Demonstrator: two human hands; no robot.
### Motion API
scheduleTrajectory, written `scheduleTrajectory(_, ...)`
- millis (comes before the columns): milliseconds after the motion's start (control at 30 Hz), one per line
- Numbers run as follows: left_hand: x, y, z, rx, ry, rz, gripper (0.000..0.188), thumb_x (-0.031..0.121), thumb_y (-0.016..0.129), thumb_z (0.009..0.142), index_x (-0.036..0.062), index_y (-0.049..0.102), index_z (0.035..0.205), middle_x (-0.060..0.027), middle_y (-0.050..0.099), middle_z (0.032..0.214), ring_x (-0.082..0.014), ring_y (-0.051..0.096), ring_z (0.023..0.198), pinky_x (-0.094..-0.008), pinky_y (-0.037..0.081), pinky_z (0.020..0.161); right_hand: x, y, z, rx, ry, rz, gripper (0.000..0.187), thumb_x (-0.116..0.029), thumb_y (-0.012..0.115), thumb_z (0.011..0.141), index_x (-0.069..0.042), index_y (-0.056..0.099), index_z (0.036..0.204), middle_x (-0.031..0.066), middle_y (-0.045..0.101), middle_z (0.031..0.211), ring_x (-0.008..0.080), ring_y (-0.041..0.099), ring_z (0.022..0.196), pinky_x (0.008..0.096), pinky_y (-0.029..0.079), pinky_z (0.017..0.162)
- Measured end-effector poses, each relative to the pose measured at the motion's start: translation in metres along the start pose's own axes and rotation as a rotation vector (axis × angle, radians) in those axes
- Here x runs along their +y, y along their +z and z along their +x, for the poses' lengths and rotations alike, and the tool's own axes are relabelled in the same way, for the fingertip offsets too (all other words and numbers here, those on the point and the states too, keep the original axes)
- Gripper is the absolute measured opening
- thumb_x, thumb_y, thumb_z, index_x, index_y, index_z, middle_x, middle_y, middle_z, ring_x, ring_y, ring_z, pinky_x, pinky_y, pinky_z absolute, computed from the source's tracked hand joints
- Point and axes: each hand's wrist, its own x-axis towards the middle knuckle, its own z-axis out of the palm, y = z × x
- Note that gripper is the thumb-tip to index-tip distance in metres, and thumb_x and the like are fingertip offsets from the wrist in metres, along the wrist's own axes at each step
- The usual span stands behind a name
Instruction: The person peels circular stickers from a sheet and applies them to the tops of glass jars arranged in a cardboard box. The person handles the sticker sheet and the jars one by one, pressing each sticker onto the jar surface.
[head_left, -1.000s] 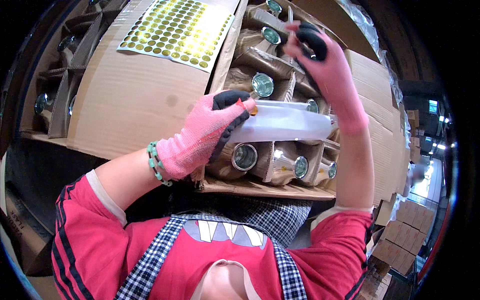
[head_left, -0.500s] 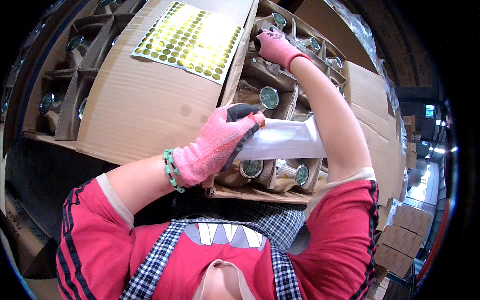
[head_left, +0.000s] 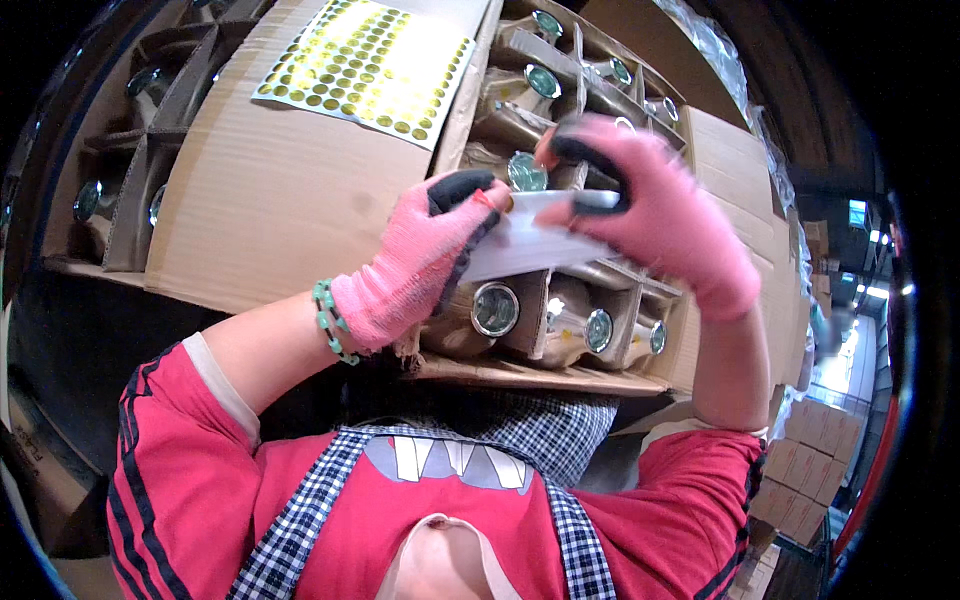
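Note:
My left hand [head_left: 415,255], in a pink glove with dark fingertips, is closed on a white, slightly see-through sheet [head_left: 545,235]. A small orange-gold bit [head_left: 503,200] shows at its fingertips. My right hand [head_left: 665,205], gloved alike and blurred, hovers at the sheet's right part with thumb and fingers apart. Whether it touches the sheet I cannot tell. Under both hands is a divided carton [head_left: 540,372] holding several shiny glass flask liners [head_left: 495,310] with round greenish mouths.
A sheet of round gold stickers [head_left: 370,70] lies on a cardboard flap [head_left: 270,200] at the left. Another divided carton [head_left: 125,215] with glass pieces stands farther left. An open flap [head_left: 745,230] lies to the right. Stacked boxes [head_left: 810,460] stand at the lower right.
My right hand has come back from the carton's far cells to the white sheet, fingers apart. My left hand keeps hold of the sheet and has shifted slightly left and up.

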Motion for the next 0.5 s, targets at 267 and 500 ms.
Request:
scheduleTrajectory(267,-0.002,0.001,0.005,-0.162,0.072,-0.058,0.025,0.022,0.057,0.082,0.0014,0.056,0.096,-0.0023,0.057,0.081,-0.0075,0.054,0.071,-0.0209,0.045,0.064,-0.002,0.007,-0.029,0.005,0.257,0.109,0.014,-0.011,0.062,0.070,0.000,0.056,0.076,0.0146,0.055,0.067,0.0254,0.055,0.062,0.0308,0.044,0.059)
scheduleTrajectory(500,-0.006,0.001,0.003,-0.167,0.115,-0.003,0.023,0.021,0.056,0.083,-0.0005,0.056,0.092,-0.0017,0.057,0.078,-0.0078,0.054,0.070,-0.0213,0.044,0.066,-0.001,0.020,-0.036,0.195,0.145,0.143,0.017,-0.009,0.063,0.068,0.000,0.057,0.081,0.0150,0.054,0.071,0.0282,0.055,0.065,0.0315,0.044,0.060)
